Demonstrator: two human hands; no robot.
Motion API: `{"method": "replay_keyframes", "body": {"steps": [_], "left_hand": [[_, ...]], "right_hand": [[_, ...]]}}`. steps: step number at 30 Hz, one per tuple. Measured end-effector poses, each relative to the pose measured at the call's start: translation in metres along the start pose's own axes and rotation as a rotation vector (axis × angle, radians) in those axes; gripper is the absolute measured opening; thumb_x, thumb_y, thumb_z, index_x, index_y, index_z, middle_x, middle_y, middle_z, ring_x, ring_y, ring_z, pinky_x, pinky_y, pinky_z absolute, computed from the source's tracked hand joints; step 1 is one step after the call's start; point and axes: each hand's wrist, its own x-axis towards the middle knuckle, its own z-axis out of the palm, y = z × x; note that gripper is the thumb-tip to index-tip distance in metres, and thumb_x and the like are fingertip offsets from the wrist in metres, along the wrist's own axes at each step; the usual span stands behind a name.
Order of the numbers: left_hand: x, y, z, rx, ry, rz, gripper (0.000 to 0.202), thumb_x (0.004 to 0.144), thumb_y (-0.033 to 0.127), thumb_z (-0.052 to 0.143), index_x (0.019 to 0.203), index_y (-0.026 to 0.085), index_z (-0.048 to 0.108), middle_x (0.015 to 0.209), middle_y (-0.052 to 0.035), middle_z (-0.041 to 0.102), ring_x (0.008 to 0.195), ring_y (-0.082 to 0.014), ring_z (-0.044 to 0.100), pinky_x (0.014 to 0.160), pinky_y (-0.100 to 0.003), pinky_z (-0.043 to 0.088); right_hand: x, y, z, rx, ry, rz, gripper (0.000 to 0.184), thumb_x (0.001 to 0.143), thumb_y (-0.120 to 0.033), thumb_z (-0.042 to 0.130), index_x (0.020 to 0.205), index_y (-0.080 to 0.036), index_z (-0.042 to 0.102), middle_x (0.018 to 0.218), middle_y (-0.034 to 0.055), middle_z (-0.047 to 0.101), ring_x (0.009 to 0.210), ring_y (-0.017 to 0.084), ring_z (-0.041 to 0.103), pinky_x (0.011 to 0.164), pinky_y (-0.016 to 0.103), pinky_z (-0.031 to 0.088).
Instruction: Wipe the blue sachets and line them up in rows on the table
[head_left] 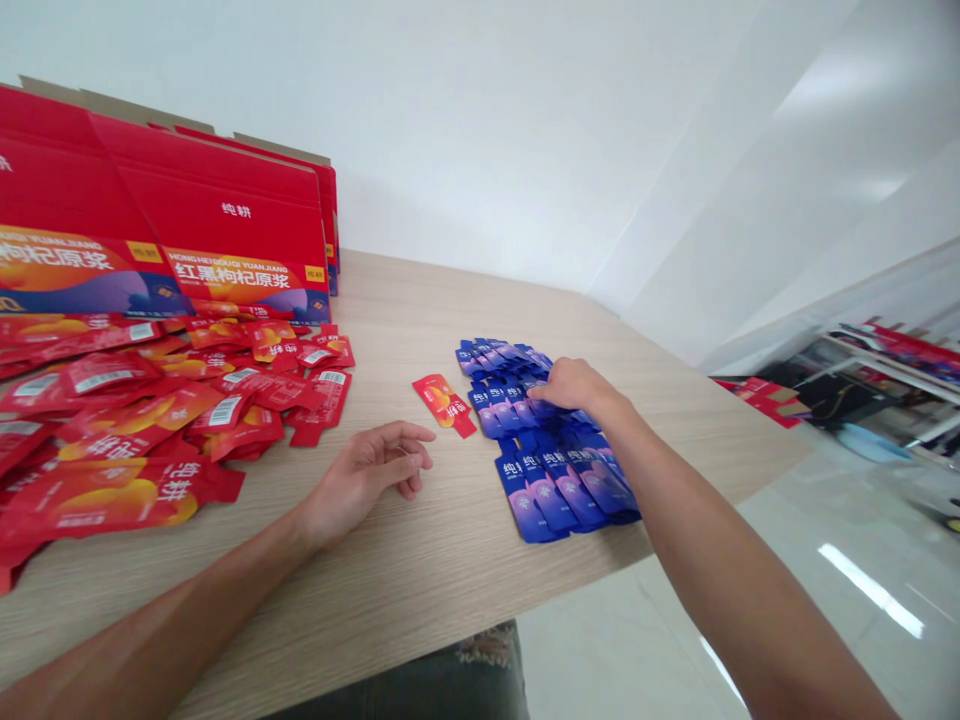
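Note:
My left hand (pixel 367 472) rests at the table's middle, holding nothing, its fingers loosely curled and apart. Just beyond its fingertips lies a single red pouch (pixel 444 404) with an orange print. To the right, flat blue pouches (pixel 566 490) with pink prints lie overlapping in several rows. My right hand (pixel 576 384) is over the middle of these rows, thumb and fingers closed on the edge of a blue pouch; the hand hides part of it. On the left is a loose heap of red pouches (pixel 135 400), some with barcodes facing up.
Red printed cartons (pixel 217 215) stand along the wall at the back left, behind the heap. The wooden table (pixel 420 560) has its front edge above my knee (pixel 480 675). A shelf (pixel 892 375) with assorted items stands beyond the table at right.

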Motion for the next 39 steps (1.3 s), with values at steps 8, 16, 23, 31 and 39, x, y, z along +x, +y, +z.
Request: {"method": "replay_keyframes", "body": {"steps": [8,16,23,31,39], "left_hand": [[0.0,0.0,-0.001,0.029,-0.029,-0.006,0.04,0.081,0.037,0.083,0.112,0.013,0.074,0.089,-0.0051,0.075,0.067,-0.0145,0.066,0.062,-0.028,0.055],[0.0,0.002,0.001,0.062,-0.036,-0.017,0.041,0.082,0.037,0.081,0.113,0.012,0.072,0.089,-0.0045,0.074,0.068,-0.0139,0.065,0.062,-0.028,0.054],[-0.001,0.001,0.0,0.088,-0.042,-0.011,0.041,0.082,0.037,0.08,0.113,0.012,0.072,0.089,-0.0046,0.074,0.068,-0.0143,0.066,0.063,-0.029,0.055],[-0.001,0.002,0.001,0.107,-0.04,-0.008,0.039,0.083,0.037,0.079,0.113,0.013,0.073,0.09,-0.0042,0.073,0.069,-0.014,0.066,0.064,-0.029,0.055],[-0.001,0.002,0.001,0.117,-0.037,-0.013,0.041,0.082,0.038,0.079,0.113,0.013,0.073,0.089,-0.0045,0.073,0.069,-0.0146,0.066,0.064,-0.03,0.056]], "right_hand": [[0.01,0.035,-0.004,-0.067,-0.005,0.026,0.056,0.093,-0.064,0.068,0.099,-0.01,0.084,0.103,0.0238,0.081,0.105,0.036,0.078,0.077,0.034,0.055],[0.009,0.037,0.013,-0.03,-0.036,0.05,0.055,0.09,-0.067,0.069,0.1,-0.015,0.083,0.097,0.019,0.082,0.101,0.034,0.078,0.078,0.034,0.057],[0.009,0.039,0.021,-0.01,-0.053,0.05,0.06,0.097,-0.07,0.059,0.097,-0.015,0.083,0.103,0.0198,0.082,0.106,0.035,0.077,0.083,0.036,0.057],[0.005,0.045,0.016,0.024,-0.081,0.052,0.065,0.104,-0.069,0.047,0.091,-0.017,0.084,0.098,0.0182,0.082,0.1,0.033,0.077,0.079,0.035,0.055],[0.01,0.051,0.017,0.042,-0.077,0.046,0.065,0.104,-0.069,0.047,0.086,-0.018,0.083,0.091,0.0168,0.081,0.096,0.031,0.078,0.075,0.032,0.052]]}}
